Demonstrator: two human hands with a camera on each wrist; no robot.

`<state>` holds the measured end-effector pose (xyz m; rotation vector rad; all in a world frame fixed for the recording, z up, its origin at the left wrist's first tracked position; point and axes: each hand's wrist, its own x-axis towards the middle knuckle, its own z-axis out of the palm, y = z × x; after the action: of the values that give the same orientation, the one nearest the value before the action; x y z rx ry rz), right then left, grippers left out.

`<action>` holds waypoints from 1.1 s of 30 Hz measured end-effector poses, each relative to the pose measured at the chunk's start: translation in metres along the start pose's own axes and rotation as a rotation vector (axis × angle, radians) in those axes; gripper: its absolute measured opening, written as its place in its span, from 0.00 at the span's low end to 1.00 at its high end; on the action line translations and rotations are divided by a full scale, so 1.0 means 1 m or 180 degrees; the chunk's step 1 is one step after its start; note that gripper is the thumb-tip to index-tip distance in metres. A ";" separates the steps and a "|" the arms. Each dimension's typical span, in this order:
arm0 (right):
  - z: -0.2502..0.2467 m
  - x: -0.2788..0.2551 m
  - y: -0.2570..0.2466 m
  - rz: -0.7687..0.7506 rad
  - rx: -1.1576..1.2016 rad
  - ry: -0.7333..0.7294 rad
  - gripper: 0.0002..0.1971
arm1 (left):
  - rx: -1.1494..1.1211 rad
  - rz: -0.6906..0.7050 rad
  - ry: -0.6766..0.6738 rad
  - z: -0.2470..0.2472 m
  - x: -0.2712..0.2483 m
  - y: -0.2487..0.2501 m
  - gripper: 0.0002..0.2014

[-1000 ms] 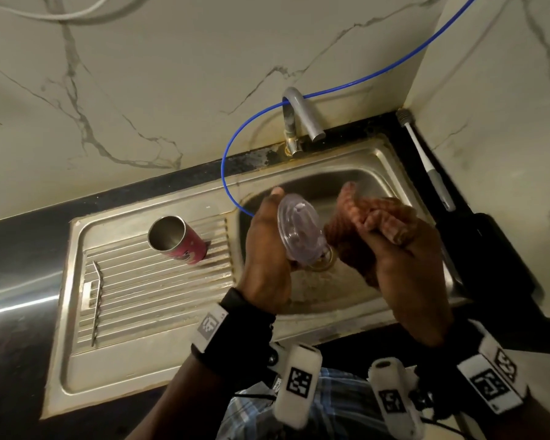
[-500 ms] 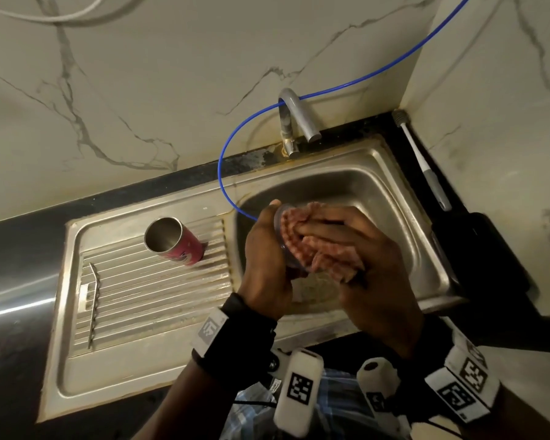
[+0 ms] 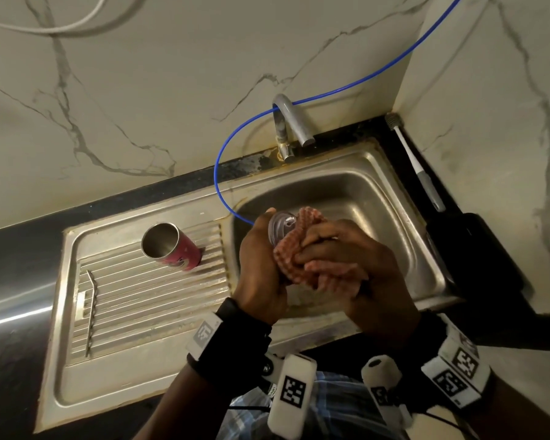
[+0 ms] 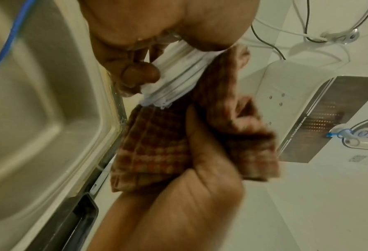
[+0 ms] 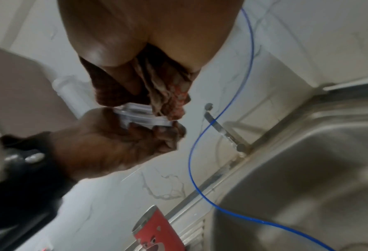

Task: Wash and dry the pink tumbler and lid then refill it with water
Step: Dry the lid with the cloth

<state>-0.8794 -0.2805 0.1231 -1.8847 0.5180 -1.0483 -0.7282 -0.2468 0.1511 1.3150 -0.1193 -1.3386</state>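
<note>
The drying step is under way, and it is the lid's turn. The left hand (image 3: 261, 268) grips the clear lid (image 3: 280, 228) by its rim, fingers and thumb curled round the edge, and holds it on edge above the sink (image 3: 356, 198) basin. The right hand (image 3: 359, 274) is clenched on a bunched pink checked cloth (image 3: 294, 255) and presses it against the lid's face, so the two hands meet over the basin with lid and cloth between them. The left wrist view shows the cloth folded over the lid's lower edge while the ribbed side wall stays bare; the right wrist view, blurred, shows the cloth pushed into the lid from above.

The pink tumbler (image 3: 172, 246) stands open and leaning on the ribbed draining board (image 3: 134, 300), left of the basin and well apart from the hands. It looks empty and its steel inside shows no water that I can make out, which suggests it is washed; whether it is wiped dry cannot be told. A metal straw (image 3: 91, 312) lies on the board near its left edge.

No water runs from the tap (image 3: 291, 125), so washing appears finished. My reading: roughly past the midpoint. Left to do are finishing the lid, possibly drying the tumbler, filling it with water, and fitting the lid back on
</note>
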 end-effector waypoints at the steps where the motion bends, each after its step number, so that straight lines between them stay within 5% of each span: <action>1: -0.004 0.000 0.008 0.0109 0.0138 0.0068 0.06 | 0.0102 -0.0004 0.0076 0.002 -0.001 0.002 0.29; 10: 0.001 -0.008 0.013 0.0894 0.0665 0.0534 0.20 | -0.0418 0.0318 0.0494 0.004 -0.002 0.007 0.12; 14: 0.014 -0.012 -0.003 0.0355 0.0167 0.0297 0.11 | -0.0559 0.0223 0.0650 0.003 0.007 0.004 0.15; 21: 0.011 -0.001 -0.007 0.0005 -0.0618 -0.0088 0.12 | -0.0803 -0.0050 0.0193 0.005 -0.002 0.005 0.27; 27: 0.001 -0.006 0.004 0.0167 -0.0499 0.0146 0.12 | -0.0577 0.0306 0.0710 0.001 0.000 0.005 0.13; 33: 0.013 -0.008 -0.009 -0.0150 -0.0474 -0.0057 0.08 | -0.0816 -0.0098 0.0120 -0.001 0.000 -0.002 0.18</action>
<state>-0.8740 -0.2639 0.1236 -2.0439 0.5570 -1.0469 -0.7284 -0.2453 0.1495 1.1277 0.0964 -1.3069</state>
